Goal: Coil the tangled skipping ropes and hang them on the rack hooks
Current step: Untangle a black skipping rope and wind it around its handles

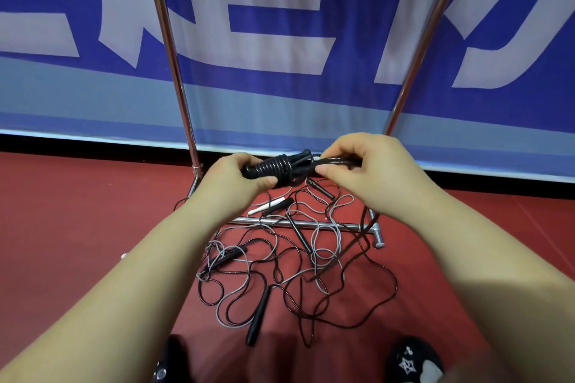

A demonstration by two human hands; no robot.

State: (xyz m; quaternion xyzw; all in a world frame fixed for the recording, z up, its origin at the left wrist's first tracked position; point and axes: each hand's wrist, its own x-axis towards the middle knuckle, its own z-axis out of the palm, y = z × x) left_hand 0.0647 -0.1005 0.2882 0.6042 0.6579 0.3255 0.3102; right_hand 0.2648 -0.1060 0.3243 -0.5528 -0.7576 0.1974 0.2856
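My left hand (239, 176) grips a black skipping rope bundle (275, 168), its cord wound in tight turns around the handles. My right hand (357, 162) pinches the free black cord (336, 162) just right of the windings; that cord runs down past my right wrist to the floor. Below lies a tangle of black and grey skipping ropes (295, 264) with several black handles and one white handle (264, 208). The metal rack (174, 65) stands behind, and its hooks are out of view.
The rack's base bar (298, 222) crosses the red floor under the tangle, with a foot (378, 236) at the right end. A blue and white banner (280, 25) hangs behind the rack. My shoes (413, 362) show at the bottom edge.
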